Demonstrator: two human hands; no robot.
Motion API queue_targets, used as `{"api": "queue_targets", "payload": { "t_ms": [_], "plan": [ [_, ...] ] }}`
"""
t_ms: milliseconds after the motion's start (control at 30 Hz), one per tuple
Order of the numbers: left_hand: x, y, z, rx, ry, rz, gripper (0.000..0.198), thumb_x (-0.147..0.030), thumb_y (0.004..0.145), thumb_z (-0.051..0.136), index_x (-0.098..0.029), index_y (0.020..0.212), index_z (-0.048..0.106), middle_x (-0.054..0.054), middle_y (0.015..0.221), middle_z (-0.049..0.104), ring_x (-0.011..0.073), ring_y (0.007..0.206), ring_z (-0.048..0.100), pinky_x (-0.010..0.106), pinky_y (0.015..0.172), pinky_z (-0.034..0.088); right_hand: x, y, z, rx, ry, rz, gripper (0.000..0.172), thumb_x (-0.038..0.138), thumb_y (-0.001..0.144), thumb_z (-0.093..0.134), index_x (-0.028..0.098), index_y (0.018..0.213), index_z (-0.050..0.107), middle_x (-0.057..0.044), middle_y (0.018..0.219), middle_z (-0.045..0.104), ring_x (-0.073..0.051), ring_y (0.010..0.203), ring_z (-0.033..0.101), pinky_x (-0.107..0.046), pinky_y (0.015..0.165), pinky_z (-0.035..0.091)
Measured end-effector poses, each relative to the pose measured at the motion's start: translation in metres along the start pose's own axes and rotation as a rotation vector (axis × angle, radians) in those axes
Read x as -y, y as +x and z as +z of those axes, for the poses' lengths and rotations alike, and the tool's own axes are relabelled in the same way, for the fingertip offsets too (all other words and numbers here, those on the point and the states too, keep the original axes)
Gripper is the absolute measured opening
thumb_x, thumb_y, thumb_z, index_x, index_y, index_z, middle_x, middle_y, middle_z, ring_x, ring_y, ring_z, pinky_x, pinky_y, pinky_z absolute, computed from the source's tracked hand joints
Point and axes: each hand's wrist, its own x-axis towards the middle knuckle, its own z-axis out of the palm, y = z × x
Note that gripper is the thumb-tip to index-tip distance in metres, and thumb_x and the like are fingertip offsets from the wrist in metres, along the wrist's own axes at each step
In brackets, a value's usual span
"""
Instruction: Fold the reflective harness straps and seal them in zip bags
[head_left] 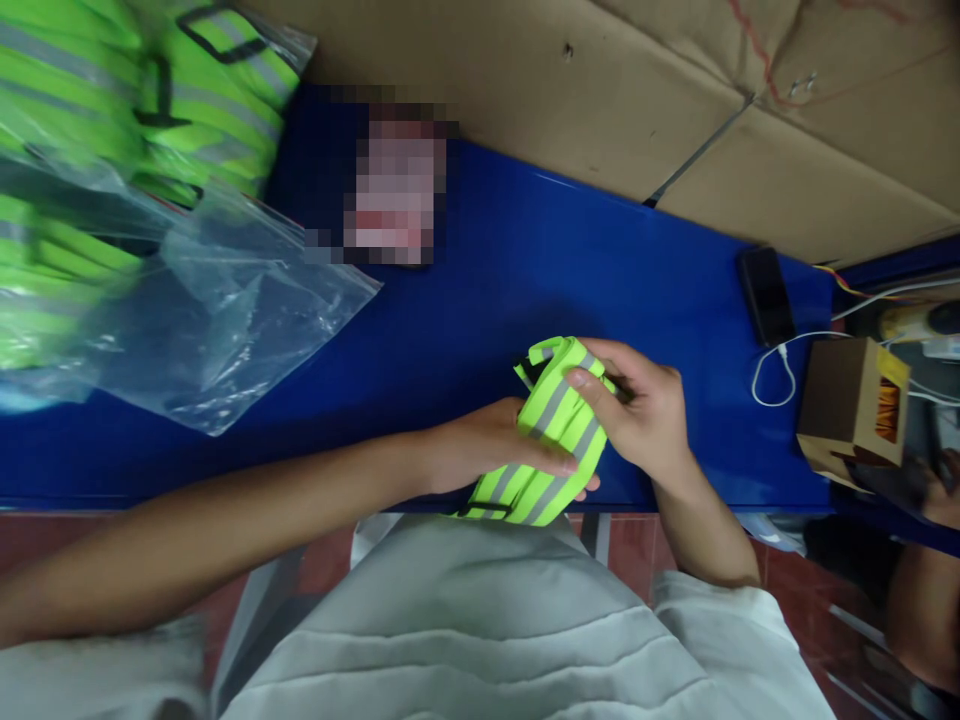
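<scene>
A folded neon-yellow reflective strap (551, 430) with grey stripes is held between both hands, just over the front edge of the blue table (480, 290). My left hand (517, 445) wraps around its middle, thumb lying across the front. At its upper end, my right hand (637, 400) pinches the folds between thumb and fingers. A black buckle (486, 509) shows at the strap's lower end, and another dark piece is partly hidden among the upper folds.
Clear plastic bags (240, 310) and bundles of neon reflective straps (217, 110) lie at left. A pixelated object (397, 185) rests behind. At right are a black phone (765, 295), a white cable (776, 400) and a cardboard box (840, 405). Another person's hand (943, 490) shows at the right edge.
</scene>
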Motion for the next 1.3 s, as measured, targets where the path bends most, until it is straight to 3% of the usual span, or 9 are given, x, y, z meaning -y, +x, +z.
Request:
{"api": "queue_targets", "payload": {
  "t_ms": [100,167,500,700,800,867,1033,1100,1300],
  "plan": [
    [0.006,0.004,-0.002,0.006,-0.043,0.019,0.043,-0.029,0.074,0.089,-0.018,0.113,0.076,0.011,0.113,0.08,0.0274,0.105,0.077,0.041,0.092,0.061,-0.003,-0.002,0.003,-0.05,-0.134,-0.145,0.025,0.034,0.094,0.075,0.025,0.117,0.078,-0.001,0.104,0.084,-0.014,0.075,0.076,-0.025,0.074,0.062],
    [0.008,0.004,-0.001,0.017,-0.04,0.03,0.042,-0.026,0.075,0.088,-0.017,0.114,0.075,0.01,0.109,0.08,0.0255,0.103,0.077,0.039,0.092,0.06,-0.005,-0.001,0.003,-0.043,-0.081,-0.127,0.024,0.033,0.093,0.076,0.024,0.116,0.079,-0.001,0.103,0.084,-0.015,0.078,0.078,-0.025,0.075,0.063],
    [-0.003,0.001,-0.003,0.07,0.339,0.073,0.021,-0.032,0.085,0.079,-0.013,0.094,0.074,0.007,0.092,0.078,0.0195,0.086,0.073,0.031,0.078,0.058,-0.002,0.003,-0.012,0.058,0.498,0.278,0.029,0.044,0.087,0.083,0.026,0.11,0.082,0.0,0.087,0.082,-0.016,0.074,0.077,-0.025,0.066,0.063],
    [-0.016,-0.012,-0.003,0.035,0.704,0.282,0.028,-0.038,0.093,0.072,-0.014,0.105,0.074,0.006,0.102,0.078,0.02,0.092,0.069,0.029,0.082,0.054,-0.005,0.01,-0.015,0.309,0.712,0.512,0.038,0.051,0.084,0.084,0.023,0.109,0.081,-0.003,0.085,0.08,-0.014,0.07,0.074,-0.021,0.064,0.061],
    [-0.018,-0.016,-0.001,0.071,0.79,0.251,0.029,-0.039,0.097,0.064,-0.013,0.106,0.073,0.006,0.102,0.077,0.0204,0.093,0.068,0.03,0.084,0.053,-0.006,0.011,-0.012,0.38,0.709,0.528,0.038,0.052,0.085,0.083,0.022,0.108,0.081,-0.003,0.084,0.079,-0.014,0.072,0.073,-0.021,0.066,0.061],
    [-0.019,-0.016,-0.002,0.1,0.772,0.222,0.03,-0.04,0.098,0.063,-0.013,0.108,0.072,0.006,0.102,0.076,0.0199,0.092,0.067,0.03,0.084,0.053,-0.006,0.01,-0.014,0.34,0.65,0.492,0.038,0.053,0.087,0.081,0.022,0.109,0.081,-0.002,0.082,0.078,-0.013,0.069,0.072,-0.021,0.062,0.059],
    [-0.025,-0.014,-0.007,-0.015,0.714,0.241,0.029,-0.042,0.096,0.067,-0.014,0.101,0.068,0.0,0.087,0.068,0.014,0.077,0.058,0.024,0.07,0.047,-0.002,0.005,-0.029,0.011,0.309,0.241,0.026,0.044,0.091,0.079,0.025,0.109,0.08,0.003,0.071,0.071,-0.008,0.055,0.058,-0.017,0.049,0.045],
    [-0.027,-0.014,-0.006,-0.017,0.692,0.243,0.025,-0.039,0.095,0.068,-0.015,0.101,0.068,-0.001,0.088,0.067,0.0133,0.078,0.057,0.023,0.07,0.047,-0.001,0.003,-0.033,-0.003,0.276,0.217,0.026,0.044,0.092,0.079,0.025,0.11,0.08,0.002,0.071,0.071,-0.008,0.056,0.058,-0.018,0.049,0.044],
    [-0.032,-0.022,0.003,0.062,0.624,0.198,0.024,-0.037,0.094,0.072,-0.014,0.1,0.07,0.002,0.09,0.071,0.0145,0.078,0.062,0.023,0.07,0.049,-0.007,0.007,-0.014,0.294,0.592,0.461,0.043,0.061,0.088,0.076,0.023,0.107,0.08,-0.002,0.08,0.076,-0.014,0.064,0.067,-0.024,0.058,0.055]
  ]
}}
